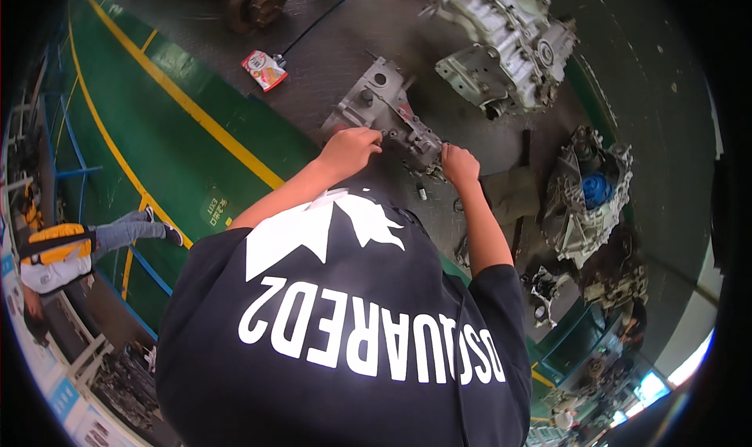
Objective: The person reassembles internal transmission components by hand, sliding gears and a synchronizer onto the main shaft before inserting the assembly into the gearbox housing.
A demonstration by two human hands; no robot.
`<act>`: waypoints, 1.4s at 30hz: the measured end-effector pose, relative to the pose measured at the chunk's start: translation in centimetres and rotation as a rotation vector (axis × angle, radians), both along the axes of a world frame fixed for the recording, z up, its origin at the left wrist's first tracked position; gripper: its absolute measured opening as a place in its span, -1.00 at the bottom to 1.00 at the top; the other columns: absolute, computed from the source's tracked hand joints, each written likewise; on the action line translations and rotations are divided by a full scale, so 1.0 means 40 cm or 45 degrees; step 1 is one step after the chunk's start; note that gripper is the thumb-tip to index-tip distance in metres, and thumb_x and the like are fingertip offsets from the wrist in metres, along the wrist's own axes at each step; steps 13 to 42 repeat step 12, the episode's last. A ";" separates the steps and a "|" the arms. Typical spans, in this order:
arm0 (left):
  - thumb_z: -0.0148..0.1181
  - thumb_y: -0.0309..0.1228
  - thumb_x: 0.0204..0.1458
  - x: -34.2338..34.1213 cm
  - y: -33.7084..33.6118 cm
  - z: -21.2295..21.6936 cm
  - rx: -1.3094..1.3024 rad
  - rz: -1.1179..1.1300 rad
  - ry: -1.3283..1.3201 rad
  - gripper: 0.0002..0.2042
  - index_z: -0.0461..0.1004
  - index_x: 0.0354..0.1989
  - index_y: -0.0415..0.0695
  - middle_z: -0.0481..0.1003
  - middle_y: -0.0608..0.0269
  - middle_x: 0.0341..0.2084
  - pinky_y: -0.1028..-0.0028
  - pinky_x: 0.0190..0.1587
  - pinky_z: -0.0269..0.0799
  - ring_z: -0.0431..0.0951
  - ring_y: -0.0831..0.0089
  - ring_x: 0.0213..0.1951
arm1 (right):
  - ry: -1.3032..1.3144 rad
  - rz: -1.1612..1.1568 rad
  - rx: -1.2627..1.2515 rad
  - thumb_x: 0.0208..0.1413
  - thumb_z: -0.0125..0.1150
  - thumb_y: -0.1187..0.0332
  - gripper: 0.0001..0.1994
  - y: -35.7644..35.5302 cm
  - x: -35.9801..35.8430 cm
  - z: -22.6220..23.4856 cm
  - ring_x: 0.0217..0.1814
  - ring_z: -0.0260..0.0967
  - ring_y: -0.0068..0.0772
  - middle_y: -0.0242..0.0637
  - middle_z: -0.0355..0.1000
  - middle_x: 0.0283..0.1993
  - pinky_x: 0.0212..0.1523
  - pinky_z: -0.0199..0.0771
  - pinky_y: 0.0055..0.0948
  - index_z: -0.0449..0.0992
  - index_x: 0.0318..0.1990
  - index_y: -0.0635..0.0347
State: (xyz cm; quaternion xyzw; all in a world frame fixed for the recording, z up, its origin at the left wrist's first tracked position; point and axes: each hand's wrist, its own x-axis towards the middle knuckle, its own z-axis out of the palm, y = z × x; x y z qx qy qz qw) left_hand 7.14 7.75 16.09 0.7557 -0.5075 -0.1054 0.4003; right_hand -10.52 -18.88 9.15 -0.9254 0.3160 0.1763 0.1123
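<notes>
A grey cast-metal housing (pixel 381 106) with round holes and reddish patches lies on the dark work surface in front of me. At its near left side, my left hand (pixel 352 148) is closed, fingertips pinched together close to a small bolt-like part. Whatever sits between those fingers is too small to make out. My right hand (pixel 460 164) is closed like a fist at the housing's right end, thumb towards the metal. A small dark bit shows at its fingertips, but its kind is unclear. Just below the housing lies a small light cylindrical piece (pixel 422 192).
A large silver gearbox (pixel 509 44) stands at the far right. Nearer right is an open casing (pixel 587 192) with a blue part inside. A red-and-white packet (pixel 265 70) and a dark hose (pixel 329 12) lie far left. A person (pixel 78 251) is on the green floor, left.
</notes>
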 end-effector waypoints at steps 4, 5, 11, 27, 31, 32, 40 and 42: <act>0.30 -0.43 0.05 0.005 -0.014 0.008 0.055 0.048 -0.047 -0.89 0.56 -0.27 -0.14 0.57 0.07 -0.40 0.20 -0.26 0.53 0.60 0.03 -0.32 | -0.061 -0.322 0.101 0.37 -0.12 -0.07 -0.49 0.025 0.015 -0.001 -0.10 0.57 0.22 0.11 0.59 -0.16 -0.10 0.56 0.12 0.57 -0.27 0.19; 0.30 -0.44 0.04 0.007 -0.015 0.009 0.064 0.067 -0.106 -0.89 0.58 -0.27 -0.12 0.57 0.10 -0.40 0.21 -0.24 0.52 0.60 0.06 -0.27 | -0.026 -0.199 0.032 0.37 -0.11 -0.07 -0.49 0.045 0.034 0.041 -0.10 0.58 0.21 0.10 0.60 -0.16 -0.10 0.56 0.12 0.58 -0.30 0.19; 0.29 -0.51 -0.02 0.032 -0.092 0.002 0.288 -0.182 -0.545 -0.77 0.66 -0.16 -0.02 0.62 0.33 -0.28 0.19 0.05 0.39 0.52 0.20 0.07 | 0.024 -0.281 0.030 0.35 -0.06 -0.11 -0.48 0.032 0.013 -0.009 -0.09 0.60 0.18 0.10 0.61 -0.14 -0.04 0.58 0.08 0.45 0.14 0.16; 0.29 -0.55 -0.02 0.035 -0.103 -0.004 0.503 -0.262 -0.542 -0.69 0.68 -0.08 0.00 0.64 0.41 -0.18 0.15 0.17 0.30 0.48 0.25 0.15 | 0.022 -0.420 0.101 0.36 -0.07 -0.14 -0.40 0.027 0.017 -0.019 -0.07 0.61 0.18 0.14 0.61 -0.10 0.01 0.57 0.07 0.39 0.29 0.14; 0.29 -0.55 -0.02 0.035 -0.103 -0.004 0.503 -0.262 -0.542 -0.69 0.68 -0.08 0.00 0.64 0.41 -0.18 0.15 0.17 0.30 0.48 0.25 0.15 | 0.022 -0.420 0.101 0.36 -0.07 -0.14 -0.40 0.027 0.017 -0.019 -0.07 0.61 0.18 0.14 0.61 -0.10 0.01 0.57 0.07 0.39 0.29 0.14; 0.29 -0.55 -0.02 0.035 -0.103 -0.004 0.503 -0.262 -0.542 -0.69 0.68 -0.08 0.00 0.64 0.41 -0.18 0.15 0.17 0.30 0.48 0.25 0.15 | 0.022 -0.420 0.101 0.36 -0.07 -0.14 -0.40 0.027 0.017 -0.019 -0.07 0.61 0.18 0.14 0.61 -0.10 0.01 0.57 0.07 0.39 0.29 0.14; 0.29 -0.55 -0.02 0.035 -0.103 -0.004 0.503 -0.262 -0.542 -0.69 0.68 -0.08 0.00 0.64 0.41 -0.18 0.15 0.17 0.30 0.48 0.25 0.15 | 0.022 -0.420 0.101 0.36 -0.07 -0.14 -0.40 0.027 0.017 -0.019 -0.07 0.61 0.18 0.14 0.61 -0.10 0.01 0.57 0.07 0.39 0.29 0.14; 0.29 -0.55 -0.02 0.035 -0.103 -0.004 0.503 -0.262 -0.542 -0.69 0.68 -0.08 0.00 0.64 0.41 -0.18 0.15 0.17 0.30 0.48 0.25 0.15 | 0.022 -0.420 0.101 0.36 -0.07 -0.14 -0.40 0.027 0.017 -0.019 -0.07 0.61 0.18 0.14 0.61 -0.10 0.01 0.57 0.07 0.39 0.29 0.14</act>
